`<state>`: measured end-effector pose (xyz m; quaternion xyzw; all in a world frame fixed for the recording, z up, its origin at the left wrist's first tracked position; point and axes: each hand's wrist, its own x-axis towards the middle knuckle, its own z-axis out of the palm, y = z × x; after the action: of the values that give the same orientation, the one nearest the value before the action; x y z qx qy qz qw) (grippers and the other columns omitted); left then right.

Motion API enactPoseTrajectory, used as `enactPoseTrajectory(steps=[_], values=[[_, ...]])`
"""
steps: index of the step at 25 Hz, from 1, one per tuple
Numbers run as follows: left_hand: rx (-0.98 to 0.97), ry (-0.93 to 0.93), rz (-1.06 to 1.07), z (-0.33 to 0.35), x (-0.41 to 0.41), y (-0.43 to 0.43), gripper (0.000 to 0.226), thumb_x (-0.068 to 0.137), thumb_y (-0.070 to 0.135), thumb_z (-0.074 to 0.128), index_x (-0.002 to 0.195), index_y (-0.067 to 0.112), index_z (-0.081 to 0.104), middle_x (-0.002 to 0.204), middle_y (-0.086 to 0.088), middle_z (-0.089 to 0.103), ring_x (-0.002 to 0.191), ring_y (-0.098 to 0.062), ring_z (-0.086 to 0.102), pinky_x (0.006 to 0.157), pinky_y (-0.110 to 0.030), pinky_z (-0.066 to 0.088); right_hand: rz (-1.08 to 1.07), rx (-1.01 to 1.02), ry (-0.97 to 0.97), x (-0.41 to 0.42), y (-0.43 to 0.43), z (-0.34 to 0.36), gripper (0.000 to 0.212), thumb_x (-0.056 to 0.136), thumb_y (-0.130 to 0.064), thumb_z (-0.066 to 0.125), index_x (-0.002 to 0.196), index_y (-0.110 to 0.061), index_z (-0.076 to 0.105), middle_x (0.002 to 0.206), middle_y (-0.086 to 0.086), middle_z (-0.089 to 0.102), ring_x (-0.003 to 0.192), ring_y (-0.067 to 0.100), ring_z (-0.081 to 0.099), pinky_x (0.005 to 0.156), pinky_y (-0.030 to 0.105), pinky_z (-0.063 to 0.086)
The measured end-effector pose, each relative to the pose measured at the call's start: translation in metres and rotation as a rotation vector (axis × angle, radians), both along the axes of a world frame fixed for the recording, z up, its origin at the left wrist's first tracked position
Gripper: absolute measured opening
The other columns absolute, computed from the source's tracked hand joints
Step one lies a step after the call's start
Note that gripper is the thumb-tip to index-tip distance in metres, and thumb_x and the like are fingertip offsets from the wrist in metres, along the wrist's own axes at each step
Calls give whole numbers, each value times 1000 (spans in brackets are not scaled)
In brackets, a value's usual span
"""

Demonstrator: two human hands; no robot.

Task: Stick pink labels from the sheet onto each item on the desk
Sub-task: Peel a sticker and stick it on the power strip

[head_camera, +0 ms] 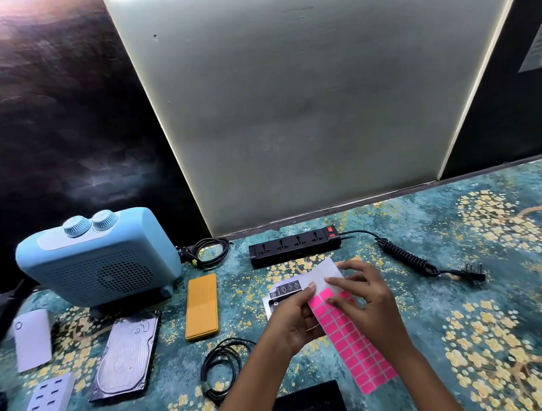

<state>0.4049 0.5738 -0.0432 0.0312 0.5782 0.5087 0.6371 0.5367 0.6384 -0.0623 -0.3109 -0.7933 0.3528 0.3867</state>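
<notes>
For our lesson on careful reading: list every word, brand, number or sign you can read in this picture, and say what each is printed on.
No text here reads clearly.
Small black packet beneath the hands: white print and diamond signs, too blurred to read.
Black item at the bottom edge: white marks, cut off and too small.
Power strip: no readable marking.
Pink label sheet: blank labels.
Blue fan heater and hard drive: no print visible.
</notes>
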Motion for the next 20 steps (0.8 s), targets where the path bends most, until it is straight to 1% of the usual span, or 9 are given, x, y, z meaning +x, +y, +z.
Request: enactPoseTrajectory(steps=[2, 4, 7, 10, 12, 14, 15, 19, 20], values=[[-23, 23, -3, -1, -1, 3, 24, 88, 31, 56, 77, 10, 63, 52, -1, 68, 56, -15, 65, 68, -34, 53, 22, -8, -44, -2, 7, -3, 36, 71, -24, 71, 102, -42, 64, 116, -16, 48, 101, -2, 49, 82, 4, 41], [-40, 27, -9, -1, -2, 5, 26, 88, 33, 57, 74, 11, 62, 50, 0, 68, 56, -15, 64, 69, -33, 53, 35, -32, -41, -3, 11, -7, 36, 71, -22, 71, 102, -40, 64, 115, -17, 48, 101, -1, 49, 80, 4, 42], [-53, 26, -8, 1, -2, 9, 29, 87, 36, 57, 71, 12, 62, 50, 2, 68, 54, -15, 64, 67, -31, 52, 25, -78, 2, -6, 17, -6, 23, 69, -28, 72, 89, -39, 69, 114, -14, 52, 96, 1, 52, 76, 8, 45], [-16, 110, 23, 3, -5, 12, 21, 88, 28, 58, 73, 13, 61, 50, 4, 67, 54, -12, 62, 56, -24, 48, 35, -176, 10, -8, 19, -3, 22, 68, -33, 74, 82, -49, 67, 113, -17, 51, 100, -2, 51, 76, 7, 44], [54, 168, 37, 3, -6, 13, 17, 90, 19, 55, 75, 13, 60, 48, 6, 65, 47, -7, 62, 52, -20, 49, 55, -213, -24, -9, 20, -2, 28, 69, -33, 74, 84, -54, 64, 111, -17, 50, 101, -1, 51, 79, 15, 45], [92, 209, 42, 3, -5, 14, 18, 91, 15, 54, 75, 12, 61, 48, 5, 65, 44, -6, 62, 48, -18, 50, 49, -231, -75, -9, 22, -1, 31, 69, -25, 76, 85, -49, 64, 110, -11, 52, 102, 10, 53, 82, 27, 47], [99, 235, 48, 3, -3, 14, 18, 91, 15, 54, 74, 10, 60, 48, 5, 64, 43, -6, 61, 46, -17, 49, 38, -235, -89, -9, 23, 0, 30, 69, -22, 76, 83, -47, 65, 109, -8, 53, 101, 13, 53, 82, 28, 47], [124, 271, 98, 3, 4, 16, 19, 91, 14, 55, 73, 9, 61, 51, 3, 64, 45, -7, 61, 47, -17, 50, -1, -205, -48, -7, 24, 4, 32, 66, -10, 78, 65, -41, 69, 107, -11, 54, 93, 0, 55, 74, 7, 43], [125, 255, 104, 4, 5, 17, 19, 91, 15, 54, 74, 10, 61, 50, 4, 64, 45, -6, 61, 47, -17, 50, -13, -222, -31, -7, 23, 5, 32, 66, -7, 78, 62, -38, 69, 106, -12, 54, 93, -2, 55, 73, 5, 43]])
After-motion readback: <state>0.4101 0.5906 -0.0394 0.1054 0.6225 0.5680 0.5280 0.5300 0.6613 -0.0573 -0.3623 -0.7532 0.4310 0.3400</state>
